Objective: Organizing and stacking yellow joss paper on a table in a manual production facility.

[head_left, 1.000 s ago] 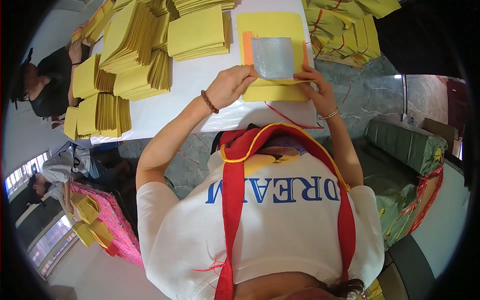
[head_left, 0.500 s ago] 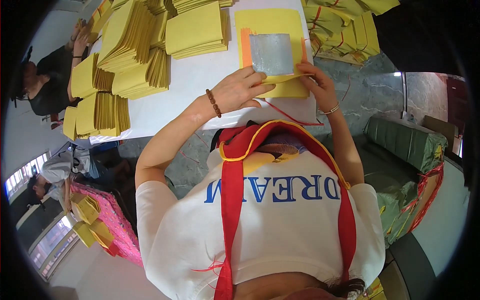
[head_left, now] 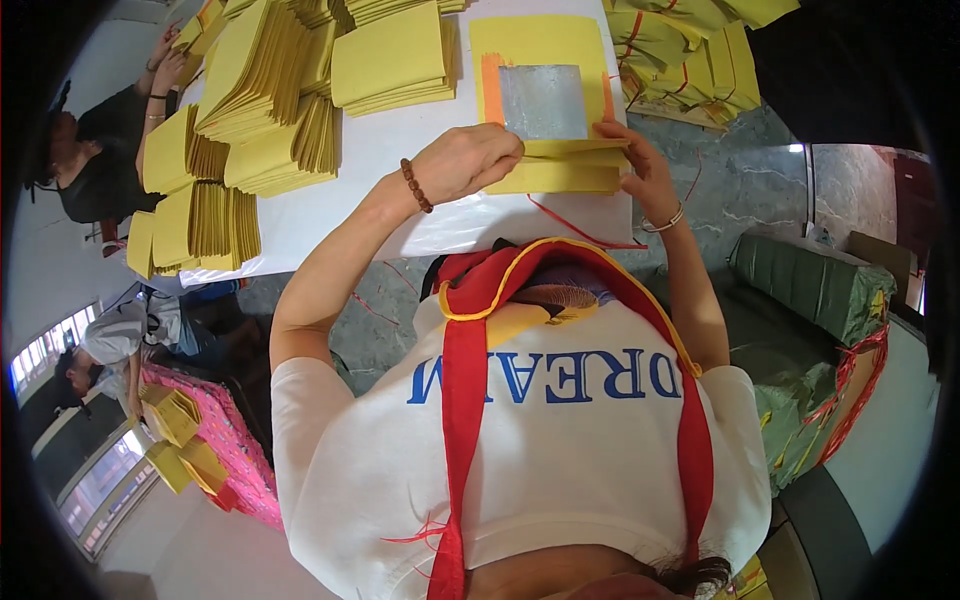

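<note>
A sheet of yellow paper (head_left: 540,42) is laid on the white surface (head_left: 385,150) at the top centre of the frame, with a silver square (head_left: 543,102) on it and orange patches (head_left: 492,90) showing at either side. Its near part is raised in a fold just below the square. Hands are well apart: the left end of the fold is gripped by the left hand (head_left: 467,160), fingers curled; the right end is touched by the right hand (head_left: 650,172), thumb and fingers at the edge, firmness of hold cannot be told. A brown beaded bracelet (head_left: 416,186) is worn on the left wrist, a pale bangle (head_left: 664,219) on the right. Stacks of folded yellow paper (head_left: 265,75) are piled at upper left; strapped yellow bundles (head_left: 705,75) are seen at upper right. A red strip (head_left: 568,224) is draped near the surface's lower edge. A red apron (head_left: 465,420) is worn over a white shirt (head_left: 580,450). More yellow paper is handled by a co-worker in black (head_left: 110,160) at upper left. A green wrapped bale (head_left: 810,285) is placed at right.
</note>
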`<state>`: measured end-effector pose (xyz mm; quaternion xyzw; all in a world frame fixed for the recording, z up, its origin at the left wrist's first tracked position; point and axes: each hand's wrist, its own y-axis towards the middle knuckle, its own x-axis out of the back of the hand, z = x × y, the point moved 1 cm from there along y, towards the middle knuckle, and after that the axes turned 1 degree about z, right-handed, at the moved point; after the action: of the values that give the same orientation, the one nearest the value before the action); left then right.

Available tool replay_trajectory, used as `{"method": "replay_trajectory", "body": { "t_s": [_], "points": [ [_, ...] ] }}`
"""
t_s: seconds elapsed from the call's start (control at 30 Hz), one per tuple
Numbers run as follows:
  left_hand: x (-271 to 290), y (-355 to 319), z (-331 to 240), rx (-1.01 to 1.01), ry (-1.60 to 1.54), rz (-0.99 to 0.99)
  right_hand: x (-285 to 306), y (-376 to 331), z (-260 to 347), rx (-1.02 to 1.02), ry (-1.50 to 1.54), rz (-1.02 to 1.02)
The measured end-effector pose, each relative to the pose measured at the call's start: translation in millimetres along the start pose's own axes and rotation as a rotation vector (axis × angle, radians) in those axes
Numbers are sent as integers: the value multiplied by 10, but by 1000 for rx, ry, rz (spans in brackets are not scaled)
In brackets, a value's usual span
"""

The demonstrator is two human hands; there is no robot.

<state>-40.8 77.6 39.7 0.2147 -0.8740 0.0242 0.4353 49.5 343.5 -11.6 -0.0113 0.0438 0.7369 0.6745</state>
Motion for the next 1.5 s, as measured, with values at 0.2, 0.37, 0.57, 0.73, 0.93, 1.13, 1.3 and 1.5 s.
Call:
{"method": "replay_trajectory", "body": {
  "t_s": [0.2, 0.37, 0.57, 0.73, 0.93, 1.13, 1.3, 1.5],
  "points": [
    [-49, -54, -80, -149, 114, -72, -60, 51, -86, 90, -228, -54],
    [-102, -77, -136, -231, 316, 11, -38, 55, -94, 65, -231, -84],
    [-62, -68, -88, -203, 205, 39, -45, 61, -79, 25, -232, -93],
    [-5, -54, -75, -174, 111, 37, -24, 61, -84, 47, -253, -70],
    [20, -45, -69, -180, 139, 61, 9, 63, -81, 45, -277, -8],
    [16, -36, -28, -182, 121, 47, 8, 58, -97, 51, -275, -17],
    [44, -20, -4, -182, 71, 69, 14, 57, -97, 41, -266, -19],
    [62, -6, -26, -186, 111, 120, 14, 61, -97, 52, -273, -12]
  ]
}}
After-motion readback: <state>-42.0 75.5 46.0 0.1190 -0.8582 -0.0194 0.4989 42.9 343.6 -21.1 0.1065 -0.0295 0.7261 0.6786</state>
